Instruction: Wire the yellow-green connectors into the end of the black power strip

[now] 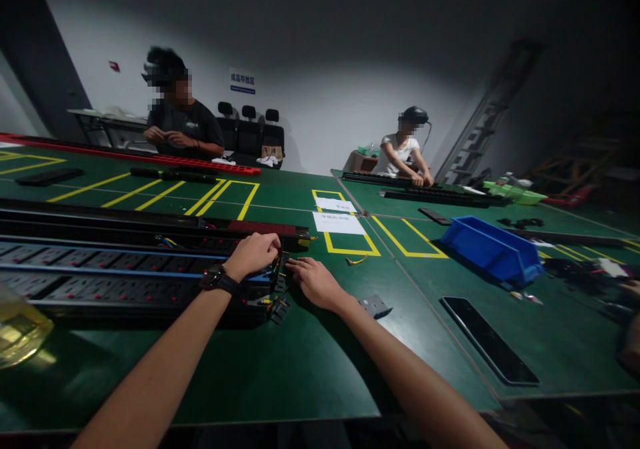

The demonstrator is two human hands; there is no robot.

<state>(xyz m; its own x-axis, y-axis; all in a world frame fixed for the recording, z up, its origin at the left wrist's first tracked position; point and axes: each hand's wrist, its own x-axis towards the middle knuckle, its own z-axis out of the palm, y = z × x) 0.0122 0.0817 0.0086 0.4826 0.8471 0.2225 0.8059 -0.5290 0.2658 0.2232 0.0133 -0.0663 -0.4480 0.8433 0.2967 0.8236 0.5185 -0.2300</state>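
Several long black power strips (150, 288) with rows of sockets and small red parts lie side by side at the left. My left hand (253, 254), with a watch (219, 278) on its wrist, is closed over the right end of one strip. Facing it, my right hand (317, 282) has its fingers drawn together, their tips at a small black end plate (281, 272) on that strip end. What lies under the fingertips is partly hidden. Another end plate (280, 309) hangs by wires at the nearer strip's end. A loose grey metal plate (375, 306) lies beside my right forearm.
A blue bin (493, 249) and a dark phone-like slab (487, 339) are on the right. A yellow-tinted clear container (23, 329) stands at the left edge. Paper sheets (340, 223) and a short yellow wire (357, 260) lie ahead. Two co-workers sit across the green table (300, 382).
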